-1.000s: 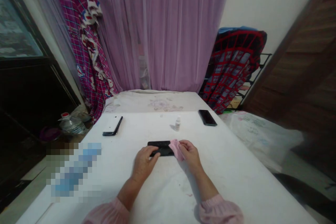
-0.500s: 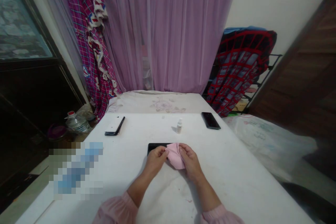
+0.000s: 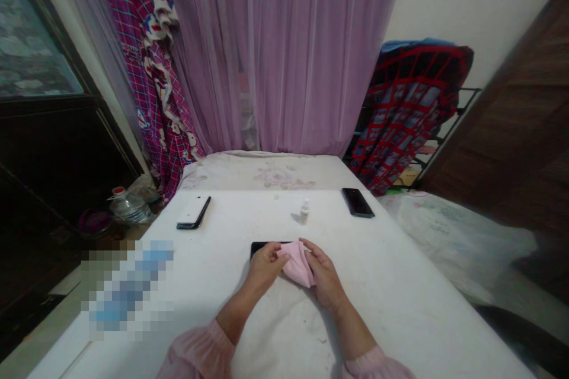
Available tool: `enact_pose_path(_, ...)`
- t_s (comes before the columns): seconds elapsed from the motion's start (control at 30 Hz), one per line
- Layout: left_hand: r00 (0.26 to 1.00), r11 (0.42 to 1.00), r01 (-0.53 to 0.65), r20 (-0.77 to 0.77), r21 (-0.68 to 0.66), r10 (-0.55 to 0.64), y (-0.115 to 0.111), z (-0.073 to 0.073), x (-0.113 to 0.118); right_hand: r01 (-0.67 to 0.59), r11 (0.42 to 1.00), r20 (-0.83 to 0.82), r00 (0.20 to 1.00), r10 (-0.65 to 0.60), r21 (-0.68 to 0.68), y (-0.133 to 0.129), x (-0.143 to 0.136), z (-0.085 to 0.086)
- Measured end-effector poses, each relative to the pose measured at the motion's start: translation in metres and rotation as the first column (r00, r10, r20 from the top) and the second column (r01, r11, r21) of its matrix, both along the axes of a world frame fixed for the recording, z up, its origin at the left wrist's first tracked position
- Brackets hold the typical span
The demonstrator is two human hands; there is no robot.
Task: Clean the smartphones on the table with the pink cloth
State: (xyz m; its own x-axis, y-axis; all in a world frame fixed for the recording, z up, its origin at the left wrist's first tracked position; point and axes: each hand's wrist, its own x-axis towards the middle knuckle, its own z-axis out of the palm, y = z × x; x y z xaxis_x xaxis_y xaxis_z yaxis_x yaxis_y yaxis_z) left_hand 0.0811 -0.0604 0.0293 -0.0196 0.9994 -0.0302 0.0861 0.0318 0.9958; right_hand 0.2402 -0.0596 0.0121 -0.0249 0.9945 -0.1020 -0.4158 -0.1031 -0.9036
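Grips pink cloth [image 3: 297, 265] at its 9 o'clock edge with left hand [image 3: 263, 265], in a thumb-to-finger pinch. Grips the 3 o'clock edge with right hand [image 3: 324, 275], in a curled, closed grasp. Extends left forearm [image 3: 232, 311] inward from 7 o'clock and right forearm [image 3: 355, 323] from 5 o'clock. Holds cloth partly in front of black phone [image 3: 256, 249], visible at 10 o'clock from cloth. Cannot confirm contact between cloth and phone. Note upright white bottle [image 3: 304, 214] at 12 o'clock.

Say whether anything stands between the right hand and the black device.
Yes: the pink cloth and the left hand gripping it come between the right hand and the visible left end of the black device.
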Motion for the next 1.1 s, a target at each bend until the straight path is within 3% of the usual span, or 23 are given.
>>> enact_pose_path(0.07, 1.000, 0.999, 0.016, 0.018, -0.027, -0.016, 0.002, -0.001, -0.001, -0.004, 1.000, 0.018, 1.000, 0.004, 0.018, -0.002, -0.001, 0.002)
enact_pose_path(0.23, 0.999, 0.998, 0.025, 0.048, -0.053, -0.022, 0.003, 0.001, -0.008, -0.212, 0.977, 0.086, 0.974, 0.209, 0.032, -0.005, -0.002, 0.007)
enact_pose_path(0.53, 0.998, 0.995, 0.039, 0.042, -0.087, -0.035, 0.000, -0.009, -0.008, -0.059, 0.994, -0.013, 0.998, 0.058, -0.095, -0.003, 0.000, 0.007)
enact_pose_path(0.6, 0.999, 1.000, -0.006, -0.038, 0.006, 0.006, -0.004, -0.008, -0.009, -0.052, 0.995, -0.015, 0.999, 0.051, -0.089, -0.004, 0.001, 0.007)
enact_pose_path(0.67, 0.972, 0.980, -0.011, -0.229, 0.198, 0.057, -0.012, -0.007, -0.009, -0.064, 0.996, -0.021, 0.998, 0.063, -0.067, -0.005, 0.001, 0.008)
enact_pose_path(0.8, 0.802, 0.853, 0.174, -0.574, 0.492, 0.168, -0.028, -0.006, -0.002, -0.066, 0.996, -0.069, 0.996, 0.061, -0.064, -0.008, -0.001, 0.011)
enact_pose_path(0.93, 0.708, 0.759, 0.271, -0.657, 0.591, 0.259, -0.029, -0.012, -0.002, -0.069, 0.994, -0.106, 0.993, 0.060, -0.082, -0.009, -0.001, 0.013)
enact_pose_path(1.0, 0.734, 0.775, 0.275, -0.645, 0.569, 0.213, -0.026, -0.013, -0.006, -0.059, 0.995, -0.054, 0.997, 0.055, -0.078, -0.008, 0.001, 0.011)
enact_pose_path(1.1, 0.804, 0.885, 0.200, -0.586, 0.420, 0.096, -0.022, -0.006, -0.009, 0.041, 0.999, 0.100, 0.994, -0.040, -0.004, -0.007, 0.006, 0.010)
